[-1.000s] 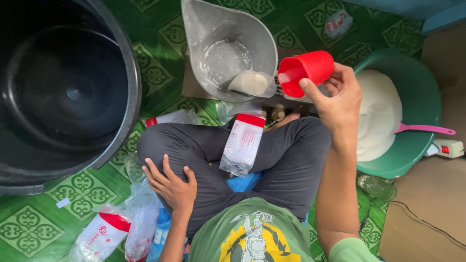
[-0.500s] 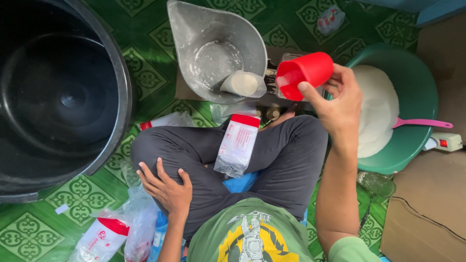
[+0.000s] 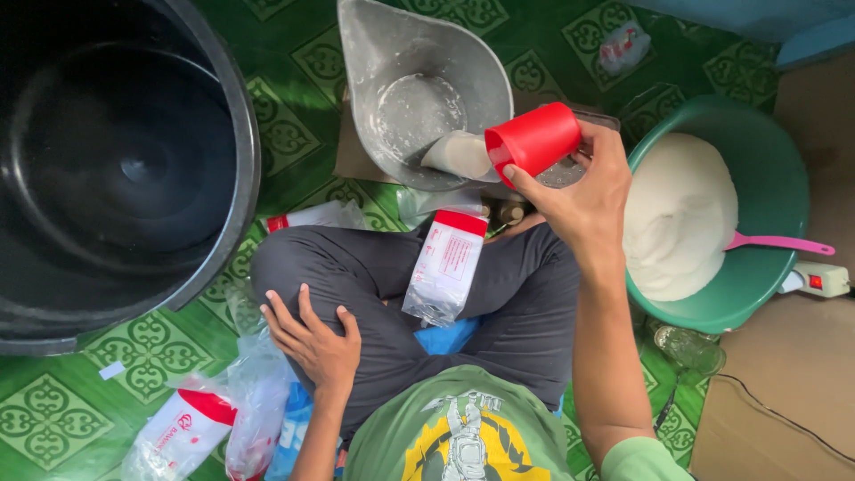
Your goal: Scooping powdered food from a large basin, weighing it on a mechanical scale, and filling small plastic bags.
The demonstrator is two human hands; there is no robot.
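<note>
Your right hand point(image 3: 583, 191) is closed around the red cup point(image 3: 533, 138), tipped at upper centre so white powder runs into the grey scoop point(image 3: 419, 89). The scoop holds only a little, and the green basin point(image 3: 766, 169) at right is heaped full. Your left hand point(image 3: 312, 343) lies open and flat on your knee, holding nothing.

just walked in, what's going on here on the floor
A person sits cross-legged on a green patterned floor. The right hand tips a red cup over a grey metal scoop pan, where a small heap of white powder lies. The left hand rests flat on the knee. A clear bag lies on the lap, a green basin of powder stands to the right, and a black bucket to the left.
</note>
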